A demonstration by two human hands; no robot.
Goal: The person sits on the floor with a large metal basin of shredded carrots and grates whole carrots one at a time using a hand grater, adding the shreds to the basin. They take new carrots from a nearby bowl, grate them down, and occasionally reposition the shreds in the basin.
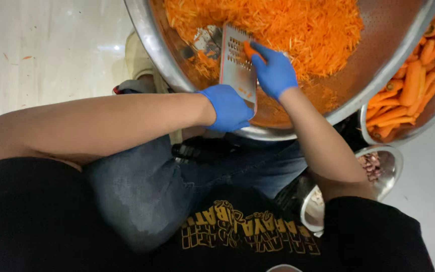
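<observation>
The flat grater is gripped at its near end by the left hand, long axis pointing away into the bowl; a carrot piece is pressed on it by the closed right hand.

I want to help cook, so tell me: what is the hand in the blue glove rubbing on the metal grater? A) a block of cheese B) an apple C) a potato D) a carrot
D: the right hand presses a small orange carrot piece against the grater, which the left hand steadies over a big bowl of orange shreds.
</observation>
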